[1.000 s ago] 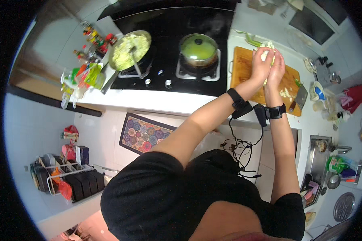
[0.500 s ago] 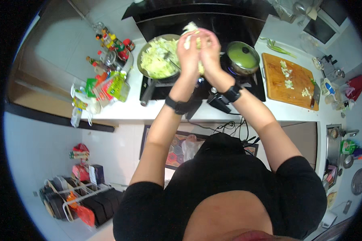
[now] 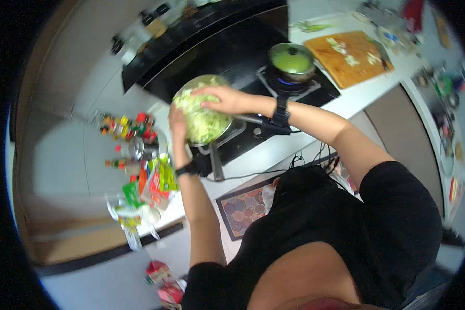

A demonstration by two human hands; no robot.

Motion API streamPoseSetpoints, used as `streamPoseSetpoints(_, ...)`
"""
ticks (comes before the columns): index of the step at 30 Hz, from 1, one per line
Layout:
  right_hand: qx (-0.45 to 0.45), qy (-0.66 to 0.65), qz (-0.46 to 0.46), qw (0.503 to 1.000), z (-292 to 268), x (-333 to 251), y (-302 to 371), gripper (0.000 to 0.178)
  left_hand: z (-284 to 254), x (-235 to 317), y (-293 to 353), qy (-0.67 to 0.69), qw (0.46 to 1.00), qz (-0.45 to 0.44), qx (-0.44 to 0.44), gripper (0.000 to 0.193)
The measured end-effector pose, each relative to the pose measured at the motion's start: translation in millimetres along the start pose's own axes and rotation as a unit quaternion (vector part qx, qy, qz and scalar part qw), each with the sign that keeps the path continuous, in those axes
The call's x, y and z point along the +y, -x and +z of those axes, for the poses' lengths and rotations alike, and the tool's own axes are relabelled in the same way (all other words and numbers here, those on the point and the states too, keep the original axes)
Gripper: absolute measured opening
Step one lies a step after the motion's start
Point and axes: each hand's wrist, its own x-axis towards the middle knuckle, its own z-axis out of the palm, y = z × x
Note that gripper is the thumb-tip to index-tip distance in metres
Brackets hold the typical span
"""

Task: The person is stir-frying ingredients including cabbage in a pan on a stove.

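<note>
One black cooktop [image 3: 243, 62] sits in one white bench [image 3: 356, 93], which runs on to the right; one patterned mat [image 3: 243, 209] lies on the floor below it; one wooden cutting board [image 3: 349, 57] with pale chopped bits lies on the bench right of the cooktop; two vessels stand on the burners, one pan [image 3: 204, 116] heaped with shredded green cabbage at the near left and one pot with a green lid [image 3: 293, 59] behind it to the right; one cluster of small bottles and bright packets [image 3: 139, 155], too blurred to count, crowds the bench to the left; two hands, each wrist with a dark band; the right hand [image 3: 222, 98] lies flat over the cabbage, its grip open, fingers spread and touching the shreds, holding nothing that shows; the left hand [image 3: 176, 124] is at the pan's left rim, beside the cabbage, and whether its grip is closed on the rim I cannot tell; dark cables hang from the bench front toward the mat.
</note>
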Motion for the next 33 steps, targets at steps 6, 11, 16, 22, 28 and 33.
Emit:
streamPoseSetpoints(6, 0.045, -0.01, 0.109, 0.993, -148, -75, 120, 0.019, -64, 138, 57, -0.159, 0.977, 0.137, 0.042, 0.062)
streamPoseSetpoints(11, 0.245, 0.236, 0.282, 0.897, -281, 5, 282, 0.024, -62, 202, 108, -0.09, 0.986, 0.134, 0.048, 0.039)
streamPoseSetpoints(16, 0.248, 0.312, 0.493, 0.773, -356, 130, 430, 0.065, -4, 263, 151, -0.114, 0.966, 0.143, 0.186, 0.025)
streamPoseSetpoints(22, 0.141, 0.423, 0.495, 0.746, -395, 230, 432, 0.096, 122, 349, 167, -0.091, 0.979, 0.123, 0.135, 0.02)
streamPoseSetpoints(28, 0.181, 0.533, 0.434, 0.703, -415, 270, 427, 0.082, 203, 440, 163, -0.083, 0.99, 0.07, 0.089, 0.021)
streamPoseSetpoints(33, 0.12, 0.536, 0.351, 0.758, -445, 281, 447, 0.029, 253, 470, 152, -0.019, 0.995, 0.084, 0.043, 0.025)
